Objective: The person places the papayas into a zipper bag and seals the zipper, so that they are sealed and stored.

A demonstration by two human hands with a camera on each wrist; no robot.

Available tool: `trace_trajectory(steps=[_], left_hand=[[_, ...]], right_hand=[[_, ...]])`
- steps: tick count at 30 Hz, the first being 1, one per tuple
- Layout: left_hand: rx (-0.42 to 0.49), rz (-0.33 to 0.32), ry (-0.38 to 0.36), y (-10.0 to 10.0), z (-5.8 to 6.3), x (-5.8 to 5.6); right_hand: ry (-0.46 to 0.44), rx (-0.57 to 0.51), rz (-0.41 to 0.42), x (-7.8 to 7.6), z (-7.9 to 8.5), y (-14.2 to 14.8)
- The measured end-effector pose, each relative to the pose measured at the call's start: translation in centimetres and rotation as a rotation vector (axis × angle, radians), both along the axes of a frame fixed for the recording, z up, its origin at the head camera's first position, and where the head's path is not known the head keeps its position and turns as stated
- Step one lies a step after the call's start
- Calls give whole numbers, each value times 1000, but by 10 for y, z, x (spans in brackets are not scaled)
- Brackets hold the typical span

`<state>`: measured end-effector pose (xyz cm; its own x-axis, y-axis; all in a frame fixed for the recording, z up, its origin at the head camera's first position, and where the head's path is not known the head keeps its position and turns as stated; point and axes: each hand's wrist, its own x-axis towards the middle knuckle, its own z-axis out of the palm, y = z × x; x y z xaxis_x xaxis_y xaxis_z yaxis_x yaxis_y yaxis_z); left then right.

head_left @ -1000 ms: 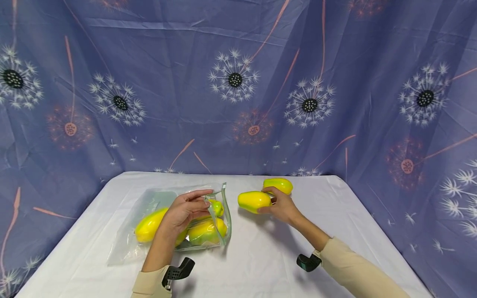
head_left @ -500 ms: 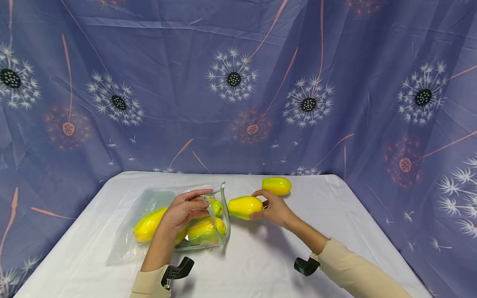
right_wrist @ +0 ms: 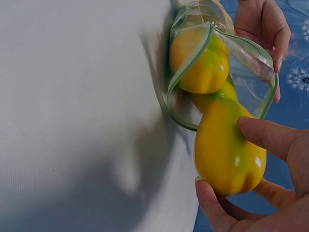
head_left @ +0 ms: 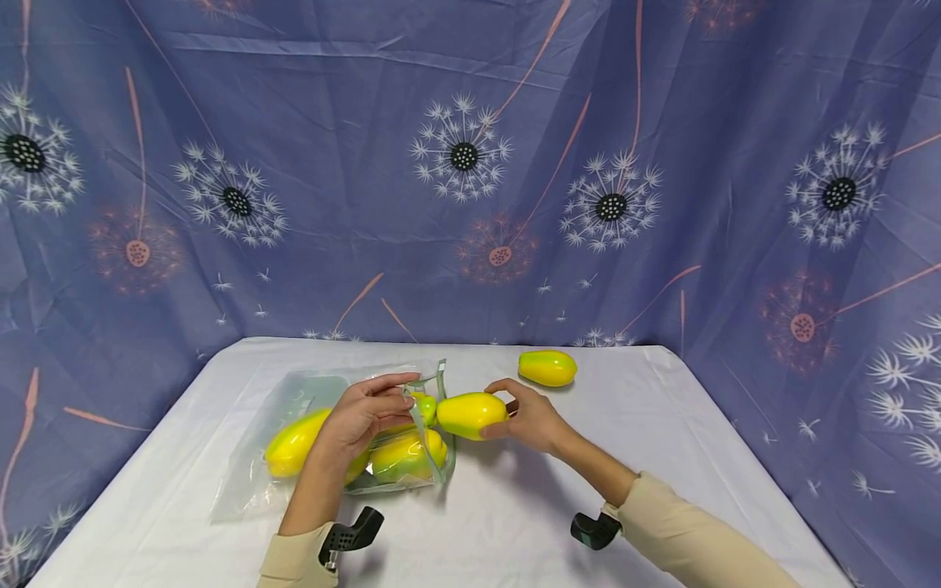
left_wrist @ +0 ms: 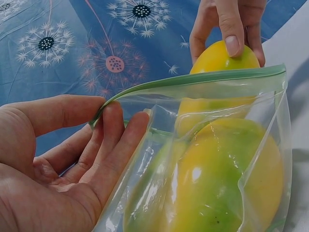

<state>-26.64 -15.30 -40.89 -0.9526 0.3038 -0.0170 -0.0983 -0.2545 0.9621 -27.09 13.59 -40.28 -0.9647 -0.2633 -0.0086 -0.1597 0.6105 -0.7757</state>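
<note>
- Head view: the held fruit (head_left: 470, 415), yellow and green, is placed just left of the right hand (head_left: 532, 416), at the mouth of the clear bag (head_left: 312, 392).
- Its long axis is pointed roughly sideways, from the right hand toward the opening, with the narrower end foremost.
- That end is seen at the green rim (left_wrist: 207, 77), close to the bagged fruit (right_wrist: 205, 63); whether the two touch cannot be told.
- The held fruit is gripped near its broader end by the right hand, thumb and fingers spread to its girth on opposite sides.
- The rim is pinched by the left hand (head_left: 367, 412), the nearer one to the opening, and the mouth is held apart.
- The loose fruit (head_left: 547, 368) is seen on the table (head_left: 515, 523) behind the right hand, held by neither.
</note>
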Motion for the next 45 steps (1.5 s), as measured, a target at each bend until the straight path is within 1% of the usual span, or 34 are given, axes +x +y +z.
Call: trace_trajectory(steps=[7,10,16,19,26,34,45], left_hand=[[-1,5,-5,0,-1,0],[4,6,-7,1,-1,0],[-1,13,-9,2,-1,0],[-11,17,-8,1,-1,0],[-24,12,-2,1,-2,0],[-16,10,0,1,-2,0],[-15,14,-16,1,0,0]], right_hand=[[-9,5,-8,1,-1,-5],[-32,7,-10,2,-1,-7],[-98,-29,15,2,-4,-12],[-106,-42,31,2,-6,-15],[-131,-66,36,2,-10,-20],[-164,-102,46,2,-9,-24],[-214,-169,59,-1,-9,-30]])
